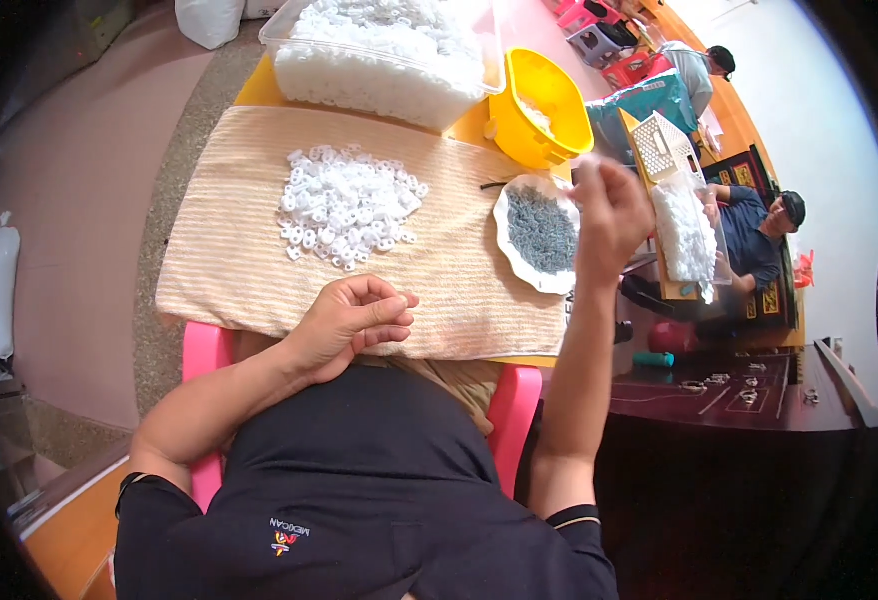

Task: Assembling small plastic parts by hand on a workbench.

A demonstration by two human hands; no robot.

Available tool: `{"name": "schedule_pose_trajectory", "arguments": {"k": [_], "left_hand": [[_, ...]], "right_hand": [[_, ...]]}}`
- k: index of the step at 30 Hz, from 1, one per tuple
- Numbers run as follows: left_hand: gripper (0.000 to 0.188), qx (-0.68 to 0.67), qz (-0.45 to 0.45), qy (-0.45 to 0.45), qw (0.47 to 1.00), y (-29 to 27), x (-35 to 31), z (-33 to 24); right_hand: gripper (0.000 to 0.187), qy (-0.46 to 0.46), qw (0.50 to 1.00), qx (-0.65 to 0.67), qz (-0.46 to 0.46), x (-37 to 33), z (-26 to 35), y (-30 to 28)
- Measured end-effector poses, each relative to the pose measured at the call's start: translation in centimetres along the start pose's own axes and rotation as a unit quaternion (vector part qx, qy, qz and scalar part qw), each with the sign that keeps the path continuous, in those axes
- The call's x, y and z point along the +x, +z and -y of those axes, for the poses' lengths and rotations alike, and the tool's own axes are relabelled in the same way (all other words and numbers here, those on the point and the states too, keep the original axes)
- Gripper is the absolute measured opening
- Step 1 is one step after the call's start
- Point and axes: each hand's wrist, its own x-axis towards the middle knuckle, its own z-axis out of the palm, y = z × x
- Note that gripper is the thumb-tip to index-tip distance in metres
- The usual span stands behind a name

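My left hand (361,316) rests at the near edge of a striped towel (449,250), its fingers curled and thumb pressed to the forefinger; whatever is pinched there is too small to name. Just beyond it lies a heap of small white plastic pieces with holes (344,205). My right hand (611,210) is raised at the towel's right side, fingers closed and slightly blurred, hiding anything between them. Beside it stands a white scallop-edged dish (507,245) holding many small grey-blue pieces (541,228). Farther off is a yellow basin (529,135) with a few white pieces inside.
A clear plastic bin (379,95) full of white pieces stands at the table's far edge. At right, a person in dark clothes (754,235) sits by a tray of white pieces (687,235); another person (694,75) is farther back. Pink chair arms (207,350) flank me.
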Motion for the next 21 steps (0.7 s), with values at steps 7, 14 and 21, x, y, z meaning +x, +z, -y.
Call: {"name": "schedule_pose_trajectory", "arguments": {"k": [7, 14, 21], "left_hand": [[0.012, -0.005, -0.002, 0.001, 1.0, 0.4, 0.3, -0.3], [0.01, 0.006, 0.007, 0.007, 1.0, -0.3, 0.3, 0.0], [0.01, 0.005, 0.004, -0.002, 1.0, 0.1, 0.1, -0.1]], "right_hand": [[0.029, -0.032, 0.992, -0.103, 0.072, 6.4, -6.1, 0.8], [0.019, -0.004, 0.917, -0.099, 0.387, -6.7, -3.6, 6.1], [0.014, -0.072, 0.912, -0.215, 0.342, -8.5, -3.1, 7.7]]}}
